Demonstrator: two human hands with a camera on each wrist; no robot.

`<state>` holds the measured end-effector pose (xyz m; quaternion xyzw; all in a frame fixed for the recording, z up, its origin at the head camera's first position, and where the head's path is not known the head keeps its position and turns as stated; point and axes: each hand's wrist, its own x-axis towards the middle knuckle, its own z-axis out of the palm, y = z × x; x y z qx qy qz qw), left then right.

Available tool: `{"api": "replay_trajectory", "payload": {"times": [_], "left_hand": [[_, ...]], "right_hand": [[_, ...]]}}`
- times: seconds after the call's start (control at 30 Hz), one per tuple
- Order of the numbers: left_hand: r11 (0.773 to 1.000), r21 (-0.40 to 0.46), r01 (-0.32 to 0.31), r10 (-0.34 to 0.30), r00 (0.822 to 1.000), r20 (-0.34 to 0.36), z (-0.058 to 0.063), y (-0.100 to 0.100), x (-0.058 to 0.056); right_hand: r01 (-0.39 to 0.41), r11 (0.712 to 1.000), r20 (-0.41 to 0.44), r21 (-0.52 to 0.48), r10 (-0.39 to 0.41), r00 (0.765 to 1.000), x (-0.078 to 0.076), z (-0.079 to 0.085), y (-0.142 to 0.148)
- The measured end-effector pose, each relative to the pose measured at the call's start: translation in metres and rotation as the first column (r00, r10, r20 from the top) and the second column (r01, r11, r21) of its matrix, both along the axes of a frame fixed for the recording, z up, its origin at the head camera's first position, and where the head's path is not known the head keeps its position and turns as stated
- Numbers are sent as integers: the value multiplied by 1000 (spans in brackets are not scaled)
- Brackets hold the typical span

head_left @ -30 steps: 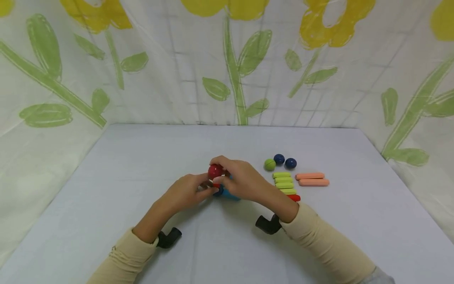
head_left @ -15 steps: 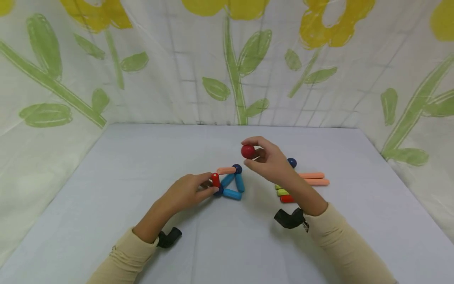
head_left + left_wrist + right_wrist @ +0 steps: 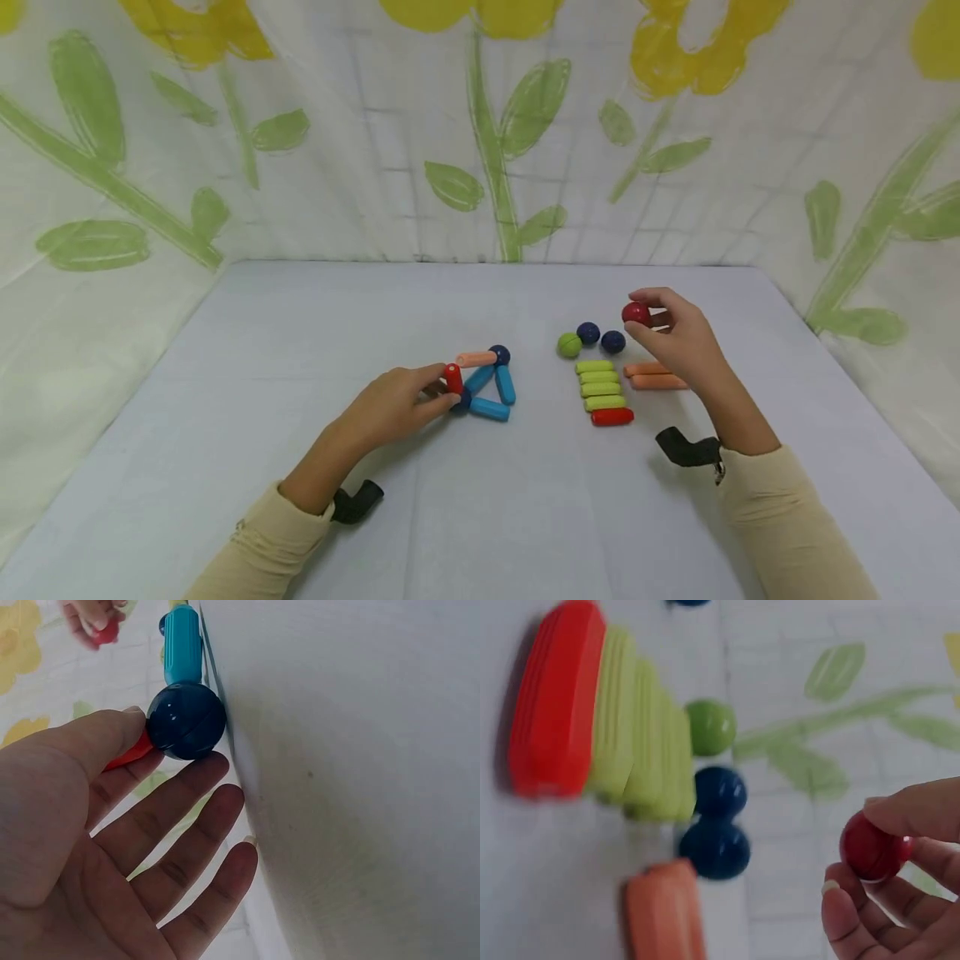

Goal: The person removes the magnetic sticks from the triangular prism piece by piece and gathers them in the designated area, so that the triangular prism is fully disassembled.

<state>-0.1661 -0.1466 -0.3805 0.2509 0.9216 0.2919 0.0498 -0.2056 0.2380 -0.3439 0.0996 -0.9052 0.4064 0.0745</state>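
My left hand (image 3: pixel 393 406) pinches an upright red rod (image 3: pixel 453 378) of a magnetic building set between thumb and index finger. Its thumb and a fingertip also touch the dark blue ball (image 3: pixel 186 721) below that rod. Blue rods (image 3: pixel 491 408) form a flat triangle from this ball, and an orange rod (image 3: pixel 477 359) runs left from a second dark blue ball (image 3: pixel 499 355) at the far corner. Over the right side of the table, my right hand (image 3: pixel 681 333) holds a red ball (image 3: pixel 873 846) between thumb and fingers, off the table.
Several yellow-green rods (image 3: pixel 600 389) lie in a row with a red rod (image 3: pixel 612 417) in front. Orange rods (image 3: pixel 658 382) lie to their right. Behind them sit a green ball (image 3: pixel 569 345) and two dark blue balls (image 3: pixel 612 342). A flowered cloth (image 3: pixel 315 167) hangs behind the table.
My right hand has lifted the red ball away from the upright red rod and carried it to the right, past the loose pieces. My left hand has stayed in place.
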Motion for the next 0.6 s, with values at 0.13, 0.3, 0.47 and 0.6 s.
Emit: {"api": "replay_trajectory", "payload": {"times": [0.13, 0.3, 0.47, 0.6], "left_hand": [[1000, 7, 3, -3, 1000, -4, -1, -1, 0], [999, 26, 25, -24, 999, -23, -2, -2, 0], [1000, 14, 16, -16, 1000, -7, -2, -2, -1], [1000, 12, 13, -13, 1000, 1, -1, -2, -1]], "right_hand": [[58, 996, 104, 66, -64, 992, -8, -11, 16], [61, 987, 208, 151, -92, 974, -15, -26, 23], [52, 976, 229, 212, -101, 968, -19, -32, 21], [38, 970, 238, 238, -96, 966, -20, -34, 19]]}}
